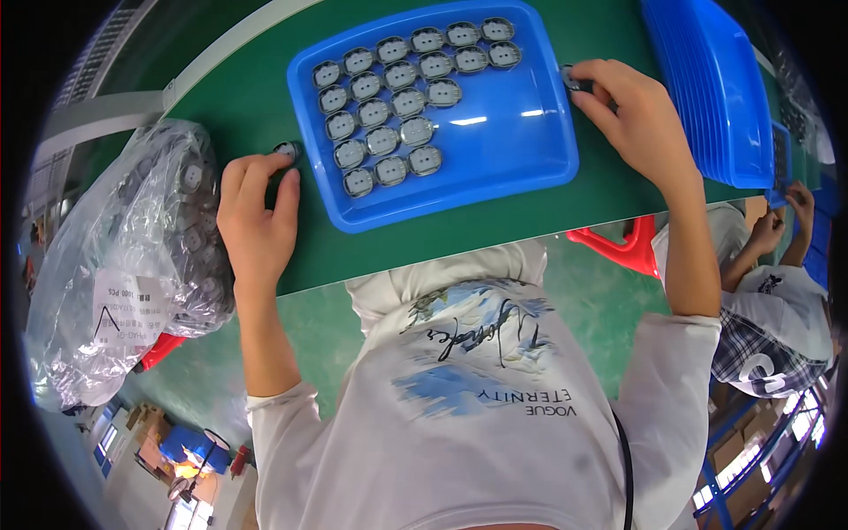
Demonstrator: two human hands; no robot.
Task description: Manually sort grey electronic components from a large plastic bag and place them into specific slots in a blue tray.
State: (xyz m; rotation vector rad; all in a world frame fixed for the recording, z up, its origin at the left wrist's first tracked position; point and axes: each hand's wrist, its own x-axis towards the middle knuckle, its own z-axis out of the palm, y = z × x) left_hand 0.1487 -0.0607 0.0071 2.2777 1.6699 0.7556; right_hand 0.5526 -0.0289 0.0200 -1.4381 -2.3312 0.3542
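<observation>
A shallow blue tray (503, 146) lies on the green tabletop with several rounded grey parts (408, 103) in rows. Each part has a pale face with small dark marks and a dark rim. They fill the tray's left side and far edge; its near right area shows bare blue plastic. Beside the tray's left rim, my left hand (258, 212) pinches a small dark round part (287, 151) between thumb and fingers. Just off the right rim, my right hand (634, 119) is closed on a similar dark part (576, 80), its fingers partly covering it.
A clear plastic bag (124, 265) full of similar parts bulges at the table's left edge. Nested blue trays (720, 97) stand at the right. Beyond them, a co-worker's hands (777, 221) are at work. A red stool (618, 247) is below the table edge.
</observation>
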